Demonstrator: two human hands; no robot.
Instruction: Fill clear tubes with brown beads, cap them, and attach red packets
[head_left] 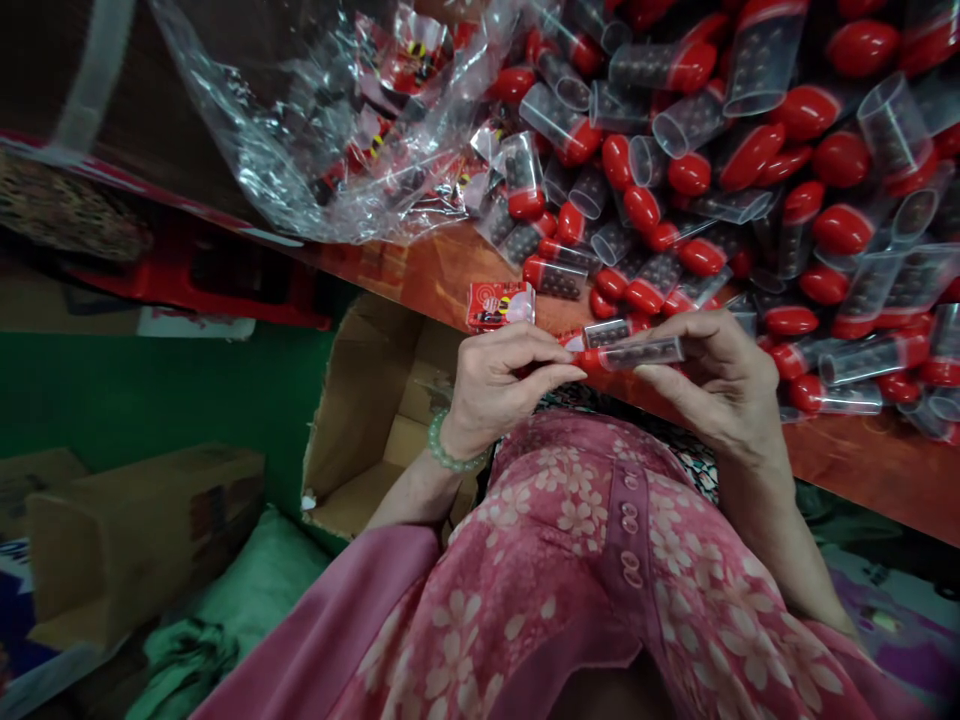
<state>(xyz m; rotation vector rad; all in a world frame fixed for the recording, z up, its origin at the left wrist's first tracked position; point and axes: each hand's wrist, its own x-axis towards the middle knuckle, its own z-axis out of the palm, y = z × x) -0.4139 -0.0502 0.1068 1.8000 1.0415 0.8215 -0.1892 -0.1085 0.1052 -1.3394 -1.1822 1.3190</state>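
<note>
A clear plastic tube with a red end (637, 352) lies level between my two hands, just over the table's near edge. My left hand (502, 385) pinches at its red end with thumb and forefinger. Thumb and fingers of my right hand (716, 375) close around the clear end. Right behind it is another clear tube holding dark beads (606, 332). Beside my left fingers lies a small red printed packet (501, 304). A bit of red and pale wrapper (572, 341) shows at the left fingertips, partly hidden.
A big heap of red-ended tubes with dark beads (690, 175) covers the right of the reddish-brown table (420, 268). At the back left, a clear plastic bag (315, 170) holds red printed packets. Below the edge stands an open cardboard box (360, 430); a green sack (262, 565) lies further left.
</note>
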